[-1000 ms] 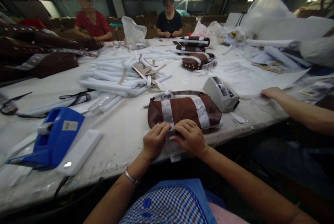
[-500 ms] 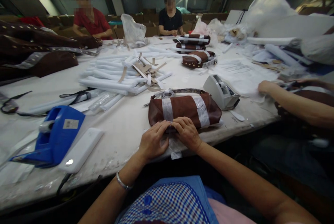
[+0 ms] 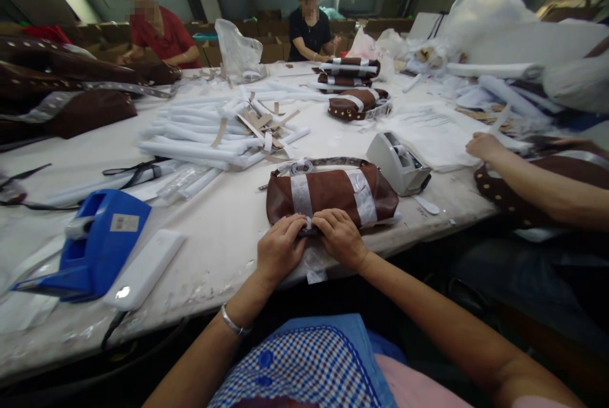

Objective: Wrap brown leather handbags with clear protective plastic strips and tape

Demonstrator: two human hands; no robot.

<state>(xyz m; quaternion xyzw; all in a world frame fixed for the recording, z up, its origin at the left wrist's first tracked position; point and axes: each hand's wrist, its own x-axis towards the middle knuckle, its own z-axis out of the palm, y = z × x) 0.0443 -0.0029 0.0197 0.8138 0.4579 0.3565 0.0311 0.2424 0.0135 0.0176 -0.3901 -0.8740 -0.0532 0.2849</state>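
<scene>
A brown handbag (image 3: pixel 330 195) lies on its side at the table's near edge, two bands of pale translucent wrapping around it and its strap along the far side. My left hand (image 3: pixel 280 248) and my right hand (image 3: pixel 340 238) meet at the bag's near lower edge. The fingers of both are closed there in a pinch, thumbs tucked underneath. Between the hands a piece of clear film (image 3: pixel 314 263) hangs over the table edge. What exactly sits under the fingertips is hidden.
Just behind the bag stands a grey tape dispenser (image 3: pixel 398 164); a blue one (image 3: pixel 102 246) is at left beside a white power bank (image 3: pixel 145 268). White foam rolls (image 3: pixel 195 135) lie mid-table, with wrapped handbags (image 3: pixel 356 103) beyond. A co-worker's arm (image 3: pixel 533 176) reaches in from the right.
My hands stay at the bag's near edge with little change. The co-worker's hand at right now lifts a pale strip, and more of the brown bag there shows. The view has shifted slightly.
</scene>
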